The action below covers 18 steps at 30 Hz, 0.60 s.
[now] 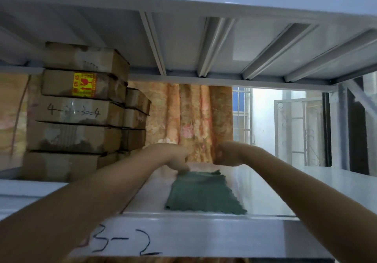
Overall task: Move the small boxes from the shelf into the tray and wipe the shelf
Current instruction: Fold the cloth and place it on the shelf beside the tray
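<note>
Our left hand (173,158) pinches the green cloth's (202,193) far-left corner at frame centre; cloth runs toward the bottom edge. Right hand (226,153) curled just beside, holding nothing.

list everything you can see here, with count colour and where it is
shelf: one, white metal, across the middle, front edge marked 3-2
upper shelf: one, white, ribbed underside, overhead
cloth: one, green with scalloped edge, lying flat on the shelf near its front
cardboard boxes: a stack of at least five, brown, at the left of the shelf; more boxes behind it, exact count unclear
sticker: one, yellow and red, on the second box from the top
curtain: one, orange floral, behind the shelf
window: one, barred, behind at right
left hand: one, fingers touching the cloth's far left corner
right hand: one, curled, above the cloth's far edge; any hold on the cloth is not visible
</note>
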Tool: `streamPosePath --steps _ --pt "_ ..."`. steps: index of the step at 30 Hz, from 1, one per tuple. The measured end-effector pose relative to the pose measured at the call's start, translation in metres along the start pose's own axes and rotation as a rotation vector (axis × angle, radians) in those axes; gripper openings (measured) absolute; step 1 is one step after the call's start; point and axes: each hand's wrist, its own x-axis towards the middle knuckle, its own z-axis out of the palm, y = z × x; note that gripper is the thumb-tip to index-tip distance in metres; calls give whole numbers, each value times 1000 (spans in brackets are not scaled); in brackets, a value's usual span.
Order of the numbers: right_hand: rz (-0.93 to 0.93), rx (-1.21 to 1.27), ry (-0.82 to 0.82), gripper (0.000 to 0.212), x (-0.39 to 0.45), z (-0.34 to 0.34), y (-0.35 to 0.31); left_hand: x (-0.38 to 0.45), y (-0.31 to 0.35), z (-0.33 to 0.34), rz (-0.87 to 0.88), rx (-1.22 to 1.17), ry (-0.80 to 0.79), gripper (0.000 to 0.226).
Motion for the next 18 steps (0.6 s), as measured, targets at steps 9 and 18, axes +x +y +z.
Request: streamPosePath --steps 9,18 --pt "-407 302 -102 49 -164 -2 -9 -138 -6 38 398 -271 51 60" --pt "-471 379 242 37 -170 20 -9 -132 -12 56 471 -508 343 39"
